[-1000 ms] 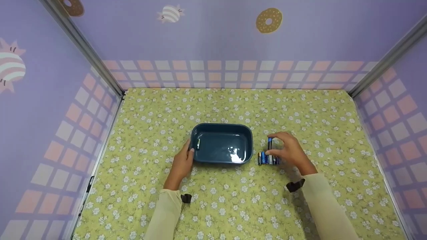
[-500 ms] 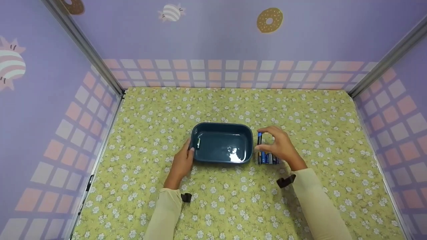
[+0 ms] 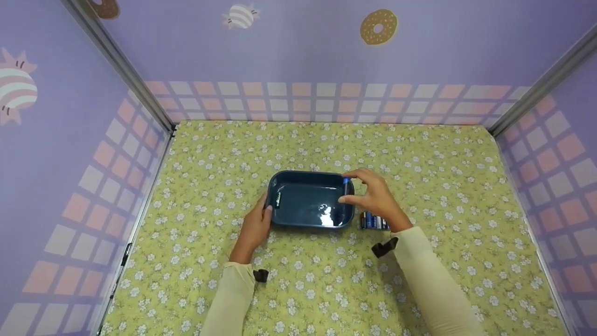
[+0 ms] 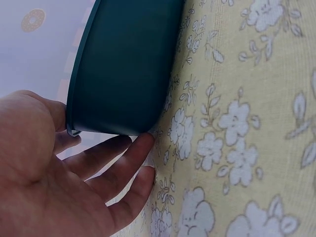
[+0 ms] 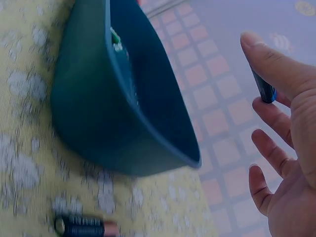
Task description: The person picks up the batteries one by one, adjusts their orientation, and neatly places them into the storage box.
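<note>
My right hand [image 3: 373, 191] pinches a blue and dark battery [image 3: 346, 187] end to end between thumb and finger. In the head view the battery overlaps the right side of a dark teal plastic basin [image 3: 298, 205]; the right wrist view has it above the rim. My left hand [image 3: 255, 225] holds the basin's left end. In the left wrist view its thumb goes over the rim and its fingers [image 4: 126, 165] lie against the outer wall. Inside the basin, at the left, lies one battery [image 3: 278, 199] with green markings.
A row of several batteries [image 3: 369, 220] lies just right of the basin, partly under my right wrist in the head view. Yellow floral cloth [image 3: 308, 280] covers the table. Purple patterned walls [image 3: 298, 51] stand at the back and both sides.
My right hand has moved left with the battery, from above the battery row to over the basin's right side. The left hand and the basin have stayed in place.
</note>
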A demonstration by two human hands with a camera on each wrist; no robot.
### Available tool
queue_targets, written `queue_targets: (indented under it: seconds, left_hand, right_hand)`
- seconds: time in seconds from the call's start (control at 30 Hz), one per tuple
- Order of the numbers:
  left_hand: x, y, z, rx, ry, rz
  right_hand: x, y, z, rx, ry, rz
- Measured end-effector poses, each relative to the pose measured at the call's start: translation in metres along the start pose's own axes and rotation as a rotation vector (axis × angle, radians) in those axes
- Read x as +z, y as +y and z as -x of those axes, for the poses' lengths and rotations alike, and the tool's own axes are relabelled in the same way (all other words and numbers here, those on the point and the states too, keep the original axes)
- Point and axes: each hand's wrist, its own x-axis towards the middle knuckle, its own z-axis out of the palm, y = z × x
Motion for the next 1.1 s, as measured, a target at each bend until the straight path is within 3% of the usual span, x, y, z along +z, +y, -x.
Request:
queue_targets:
  seconds: [0.3, 0.5, 0.7, 1.1]
  left_hand:
    - [0.001, -0.001, -0.001, -0.006, -0.001, -0.004]
    - [0.001, -0.002, -0.002, -0.006, 0.001, -0.010]
    - [0.002, -0.002, -0.001, -0.001, 0.005, -0.013]
    - [0.001, 0.000, 0.001, 0.014, 0.001, -0.011]
  right_hand:
    - [0.020, -0.021, -0.020, -0.031, 0.006, -0.047]
    - [0.036, -0.024, -0.037, -0.075, -0.016, -0.023]
    - [0.049, -0.028, -0.051, -0.089, -0.024, -0.087]
    - [0.077, -0.036, -0.064, -0.095, -0.060, -0.099]
